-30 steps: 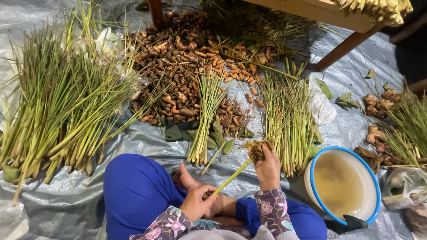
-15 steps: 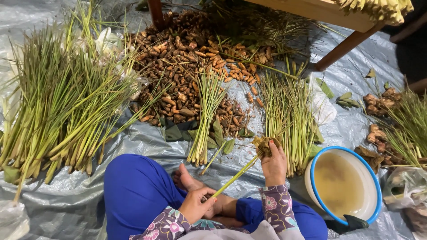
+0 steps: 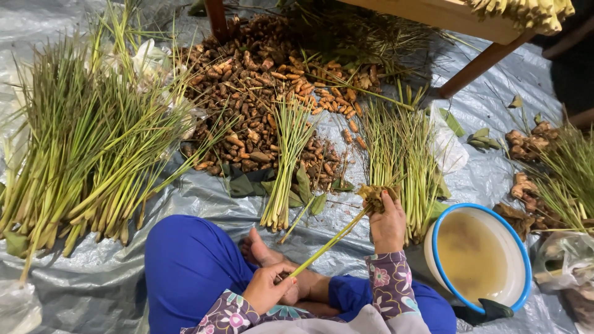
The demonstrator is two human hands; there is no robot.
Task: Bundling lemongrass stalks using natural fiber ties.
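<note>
So the main thing here is a single lemongrass stalk (image 3: 328,242), held at a slant over the person's lap, thin green end low on the left and the bulb end up on the right. The left hand (image 3: 267,286) is pinched around the lower end, fingers curled in, wrist resting close to the crossed bare feet (image 3: 263,250). The right hand (image 3: 388,224) is raised higher, forearm nearly upright in a floral sleeve (image 3: 388,284), and it's closed around the top of the stalk where a scruffy brownish clump of roots and dry leaves (image 3: 373,196) sticks out. Both hands are clamped on that same stalk, well apart from each other along its length.

The person sits cross-legged in blue trousers (image 3: 189,266) on a grey plastic sheet (image 3: 204,198). Just beyond the feet lies a small bundle of stalks (image 3: 286,167), and another bundle (image 3: 399,161) sits right behind the right hand. A much bigger heap of lemongrass (image 3: 80,148) fans out on the left. Further back there's a big pile of brown-orange turmeric-looking roots (image 3: 260,93). On the right, near the knee, stands a white basin with a blue rim (image 3: 433,244) holding murky yellowish water. More knobbly roots (image 3: 526,142) lie off to the right, and a wooden table leg (image 3: 479,65) slants across the top.
</note>
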